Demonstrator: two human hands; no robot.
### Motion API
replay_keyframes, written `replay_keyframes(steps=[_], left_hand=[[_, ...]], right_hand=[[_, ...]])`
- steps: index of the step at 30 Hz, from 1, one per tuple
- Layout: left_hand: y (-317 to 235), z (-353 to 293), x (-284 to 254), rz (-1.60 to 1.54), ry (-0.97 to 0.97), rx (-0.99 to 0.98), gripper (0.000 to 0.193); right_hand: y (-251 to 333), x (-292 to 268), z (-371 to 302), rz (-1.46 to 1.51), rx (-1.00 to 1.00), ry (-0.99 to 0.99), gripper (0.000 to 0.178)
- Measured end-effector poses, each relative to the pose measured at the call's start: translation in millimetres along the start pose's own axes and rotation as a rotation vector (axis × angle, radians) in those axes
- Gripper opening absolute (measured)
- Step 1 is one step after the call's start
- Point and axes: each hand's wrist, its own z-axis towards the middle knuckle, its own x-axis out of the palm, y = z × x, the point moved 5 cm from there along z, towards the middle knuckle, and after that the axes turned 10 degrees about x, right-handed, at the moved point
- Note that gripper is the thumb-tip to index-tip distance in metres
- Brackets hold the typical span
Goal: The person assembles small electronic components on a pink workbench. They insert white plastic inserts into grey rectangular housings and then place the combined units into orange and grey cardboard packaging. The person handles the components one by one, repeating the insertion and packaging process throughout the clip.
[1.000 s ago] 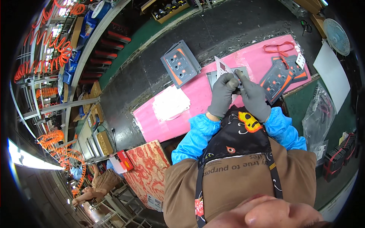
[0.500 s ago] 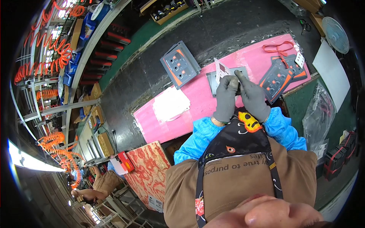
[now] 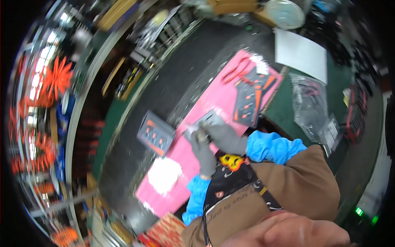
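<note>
Both gloved hands are together over the pink mat (image 3: 193,150), smeared by motion. My left hand (image 3: 201,152) is closed on a thin white printed sheet (image 3: 191,130). My right hand (image 3: 226,138) meets it at the fingertips, its fingers closed at the sheet's edge; the exact grip is blurred. Just beyond the hands a grey rectangular plate (image 3: 213,118) lies on the mat. To the left is a stack of grey panels with orange marks (image 3: 155,133). More grey-and-orange panels (image 3: 248,101) overlap at the mat's right end.
White sheets (image 3: 163,175) lie on the mat's left part. A red strap (image 3: 238,74) rests at its far end. Right of the mat are a clear plastic bag (image 3: 310,109) and a white board (image 3: 300,53), with a fan (image 3: 284,14) beyond. Orange coiled hoses (image 3: 57,80) hang far left.
The whole view has swung, so the mat slants more steeply and the hands appear lower and further left. The hands stay together at the white printed sheet.
</note>
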Motion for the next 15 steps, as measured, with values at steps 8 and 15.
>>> replay_keyframes(steps=[8,15], left_hand=[[-27.0,0.6,2.3,0.377,-0.011,0.209,0.031],[-25.7,7.9,-14.1,0.281,-0.019,0.228,0.024]], right_hand=[[-3.6,3.6,-1.7,-0.060,0.043,-0.039,0.043],[11.5,-12.4,-3.8,0.282,0.070,0.135,0.041]])
